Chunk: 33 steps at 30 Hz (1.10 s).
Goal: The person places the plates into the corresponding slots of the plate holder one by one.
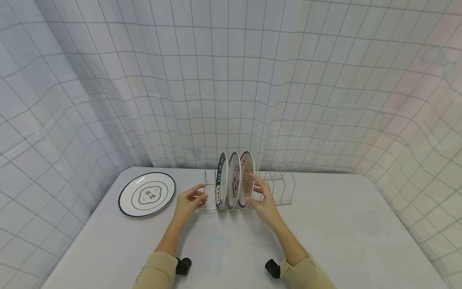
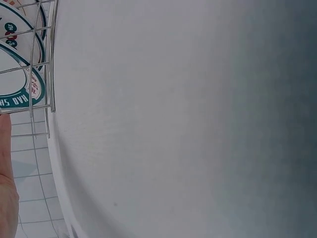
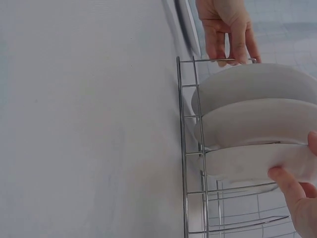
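Note:
Three decorated plates stand on edge in a wire dish rack [image 1: 285, 202]: a green-rimmed plate [image 1: 221, 180], a middle plate [image 1: 233, 180] and a right-hand plate [image 1: 247, 180] with a sunburst pattern. Their patterned faces point left; in the right wrist view their pale undersides show. My left hand [image 1: 189, 202] holds the rack's left end wire between fingers and thumb. On the right-hand plate, my right hand [image 1: 265, 202] grips near the edge, its thumb [image 3: 282, 176] against the underside and a finger at the rim.
Flat on the table's left side lies a white plate [image 1: 133, 196] with a dark blue rim. The rack's wire slots continue to the right of the standing plates. A white gridded curtain [image 1: 231, 100] hangs behind the table [image 1: 223, 249].

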Motion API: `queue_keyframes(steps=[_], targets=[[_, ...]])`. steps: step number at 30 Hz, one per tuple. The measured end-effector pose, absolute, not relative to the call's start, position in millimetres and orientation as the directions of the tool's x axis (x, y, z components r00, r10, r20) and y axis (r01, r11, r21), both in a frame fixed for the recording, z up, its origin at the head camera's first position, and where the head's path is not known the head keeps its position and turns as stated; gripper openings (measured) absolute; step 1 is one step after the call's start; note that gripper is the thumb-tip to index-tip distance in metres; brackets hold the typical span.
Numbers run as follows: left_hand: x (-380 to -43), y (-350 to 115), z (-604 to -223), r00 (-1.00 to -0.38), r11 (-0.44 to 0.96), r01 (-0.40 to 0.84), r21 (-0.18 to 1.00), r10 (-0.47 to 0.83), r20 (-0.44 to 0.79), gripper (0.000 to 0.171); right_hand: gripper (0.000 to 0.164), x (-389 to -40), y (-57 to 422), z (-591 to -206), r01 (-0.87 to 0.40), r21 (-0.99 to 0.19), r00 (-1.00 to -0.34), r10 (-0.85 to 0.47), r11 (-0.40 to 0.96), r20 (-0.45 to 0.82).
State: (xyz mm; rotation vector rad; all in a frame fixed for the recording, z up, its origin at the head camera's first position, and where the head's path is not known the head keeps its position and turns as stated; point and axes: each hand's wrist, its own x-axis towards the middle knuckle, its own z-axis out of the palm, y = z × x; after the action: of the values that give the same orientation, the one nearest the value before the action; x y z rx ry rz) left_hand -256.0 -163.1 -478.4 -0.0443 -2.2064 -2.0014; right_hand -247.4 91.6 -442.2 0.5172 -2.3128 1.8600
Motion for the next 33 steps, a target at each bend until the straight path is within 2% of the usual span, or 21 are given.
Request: queue_keyframes(steps=[10,14,18,21,24,26,30,33], targets=[[-254,-162,-478,-0.988,0.091,0.123,0.988,-0.079,0.130,0.037,0.074,-247,95,-444,-0.335,-0.932,-0.926,-0.229,0.137,0.300],[-250,-167,-472,-0.989,0.184,0.145,0.972,-0.006,0.149,0.040,0.073,-240,95,-437,-0.360,-0.916,-0.922,-0.219,0.175,0.320],[-242,-182,-463,-0.973,0.281,0.226,0.933,0.106,0.204,0.051,0.068,-222,88,-416,-0.466,-0.858,-0.885,-0.120,0.216,0.451],[-233,-201,-457,-0.959,0.302,0.277,0.912,0.139,0.246,0.055,0.058,-208,79,-398,-0.591,-0.774,-0.799,-0.037,0.226,0.600],[-222,-224,-454,-0.952,0.346,0.306,0.887,0.092,0.293,0.053,0.050,-202,69,-387,-0.702,-0.670,-0.694,-0.018,0.242,0.720],[-216,-240,-454,-0.944,0.363,0.316,0.877,0.030,0.328,0.048,0.046,-200,62,-383,-0.749,-0.623,-0.646,-0.039,0.226,0.763],[-203,-267,-454,-0.919,0.355,0.320,0.878,-0.109,0.378,0.036,0.046,-205,46,-392,-0.779,-0.612,-0.626,-0.113,0.132,0.772],[-194,-286,-454,-0.913,0.307,0.279,0.910,-0.210,0.351,0.033,0.049,-203,29,-396,-0.772,-0.630,-0.634,-0.176,0.082,0.753]])
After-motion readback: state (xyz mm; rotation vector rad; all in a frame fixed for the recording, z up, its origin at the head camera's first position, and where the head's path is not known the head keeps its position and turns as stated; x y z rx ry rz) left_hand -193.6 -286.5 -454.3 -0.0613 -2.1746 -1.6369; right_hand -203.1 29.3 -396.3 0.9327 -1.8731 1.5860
